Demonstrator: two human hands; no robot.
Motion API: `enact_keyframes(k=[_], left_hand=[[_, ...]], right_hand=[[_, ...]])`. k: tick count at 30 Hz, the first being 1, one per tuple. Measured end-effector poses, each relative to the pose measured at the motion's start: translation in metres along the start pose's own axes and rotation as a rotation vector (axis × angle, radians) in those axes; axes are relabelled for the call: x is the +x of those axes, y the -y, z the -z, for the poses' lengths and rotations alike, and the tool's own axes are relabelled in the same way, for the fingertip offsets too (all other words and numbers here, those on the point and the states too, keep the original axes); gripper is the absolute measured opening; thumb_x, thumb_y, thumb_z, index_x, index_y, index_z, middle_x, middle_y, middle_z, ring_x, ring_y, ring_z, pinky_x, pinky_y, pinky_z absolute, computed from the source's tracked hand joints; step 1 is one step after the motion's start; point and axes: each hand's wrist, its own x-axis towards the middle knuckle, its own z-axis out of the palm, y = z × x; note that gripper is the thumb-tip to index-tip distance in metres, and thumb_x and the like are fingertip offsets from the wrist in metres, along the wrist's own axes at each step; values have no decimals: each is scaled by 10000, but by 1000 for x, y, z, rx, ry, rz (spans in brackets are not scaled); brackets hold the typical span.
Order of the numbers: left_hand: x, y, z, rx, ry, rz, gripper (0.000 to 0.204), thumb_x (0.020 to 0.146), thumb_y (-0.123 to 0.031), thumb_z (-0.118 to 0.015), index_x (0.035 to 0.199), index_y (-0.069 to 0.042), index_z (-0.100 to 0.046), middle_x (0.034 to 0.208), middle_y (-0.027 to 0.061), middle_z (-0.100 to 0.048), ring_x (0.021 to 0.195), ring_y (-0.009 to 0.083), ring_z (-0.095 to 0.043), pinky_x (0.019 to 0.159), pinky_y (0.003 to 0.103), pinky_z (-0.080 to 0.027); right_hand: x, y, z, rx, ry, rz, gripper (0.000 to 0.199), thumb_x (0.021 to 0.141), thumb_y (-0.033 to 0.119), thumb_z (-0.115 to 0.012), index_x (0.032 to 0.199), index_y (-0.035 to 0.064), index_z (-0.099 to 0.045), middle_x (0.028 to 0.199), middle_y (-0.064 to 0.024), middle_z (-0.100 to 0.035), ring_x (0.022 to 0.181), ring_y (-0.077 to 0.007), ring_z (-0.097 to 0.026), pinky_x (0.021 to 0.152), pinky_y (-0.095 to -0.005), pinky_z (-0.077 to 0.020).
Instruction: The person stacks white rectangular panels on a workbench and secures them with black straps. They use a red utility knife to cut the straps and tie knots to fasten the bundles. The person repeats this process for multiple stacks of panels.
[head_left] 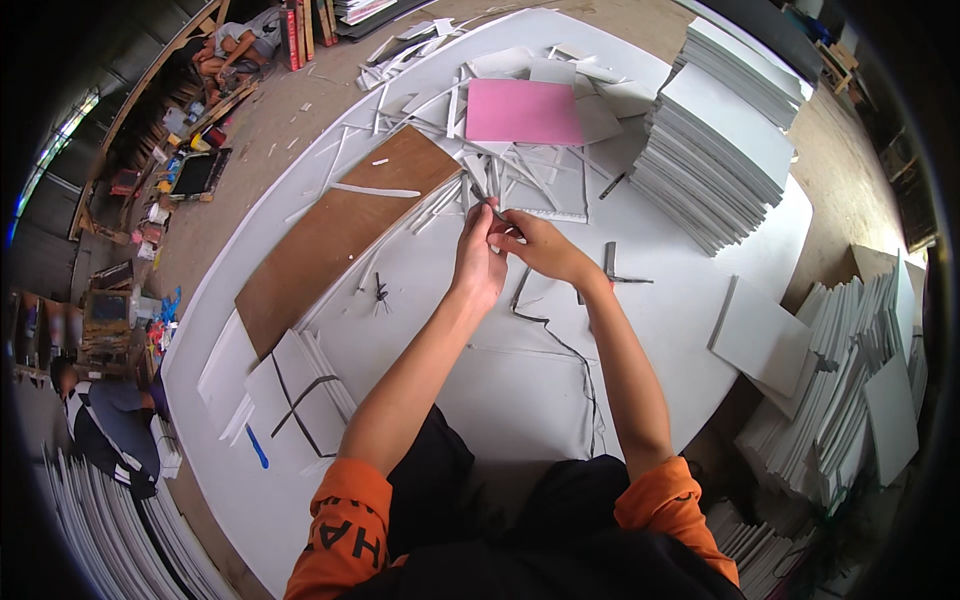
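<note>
My left hand (480,262) and my right hand (545,246) meet over the middle of the white table. Both have their fingers closed around a thin dark strip (480,184), whose kind is too small to make out. Beyond the fingertips lies a heap of white offcut strips (535,178) with a pink sheet (522,111) on top. Below my right hand, a black cord (562,342) trails down the table. A crossed dark tool (612,268) rests to the right of my right wrist.
A brown board (350,235) lies at left. Nearby are a strapped bundle of white panels (305,395) and a blue-handled tool (257,447). Tall stacks of white panels (705,150) stand at far right, and more panels (840,360) lean beside the table. People sit on the floor at left.
</note>
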Motion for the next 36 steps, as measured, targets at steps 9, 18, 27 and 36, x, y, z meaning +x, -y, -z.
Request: enact_keyframes(k=[9, 18, 27, 36], left_hand=[[-31, -83, 41, -452, -139, -183, 337, 937, -292, -236, 662, -131, -346, 595, -17, -367, 624, 109, -411, 794, 306, -361], [18, -92, 95, -131, -315, -147, 345, 927, -324, -293, 638, -139, -335, 512, -38, -236, 412, 84, -191, 392, 217, -202], [55, -35, 114, 86, -161, -87, 237, 917, -319, -359, 869, -101, -438, 539, -50, -280, 410, 47, -228, 365, 202, -194], [23, -23, 67, 357, 211, 95, 296, 939, -267, -323, 1018, -40, -497, 868, 80, -560, 834, 178, -562, 781, 315, -474]], right_hand=[[-39, 40, 34, 391, 142, -79, 217, 898, 228, -450, 765, 66, -503, 560, 76, -287, 493, -33, -231, 445, -195, -201], [-214, 3, 139, 260, -180, -404, 279, 880, 310, -491, 750, 63, -494, 537, 92, -250, 463, -30, -190, 423, -208, -164], [-365, 94, 246, -300, -714, -579, 263, 854, 276, -522, 716, 53, -545, 486, 87, -287, 395, -19, -246, 369, -203, -192], [-239, -32, 150, -1037, -484, -731, 611, 728, 491, -597, 1168, 81, -488, 1259, -191, -376, 1157, -368, -366, 918, -563, -285]])
